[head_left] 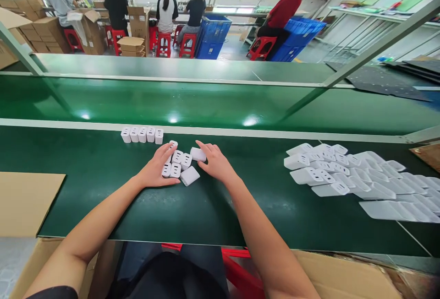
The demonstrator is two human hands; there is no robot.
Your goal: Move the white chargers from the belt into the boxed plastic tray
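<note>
A small group of white charger plugs [177, 157] sits on the green tabletop in front of me, several with their slotted ends facing up. My left hand [156, 166] curves along the left side of this group, thumb and fingers spread apart, touching the outer plugs. One plug [190, 176] lies on its side at the group's near right. Another tipped plug [197, 154] lies between the spread thumb and forefinger of my right hand [215, 164]; whether they press on it I cannot tell. Behind, a straight row of plugs [142, 134] stands upright.
Many white plugs [371, 175] lie in slanted rows on the right of the table. A cardboard sheet [29, 203] covers the left front edge. A pale ledge [240, 133] runs along the back. Beyond the frame, several people sit on red stools near blue crates [213, 35].
</note>
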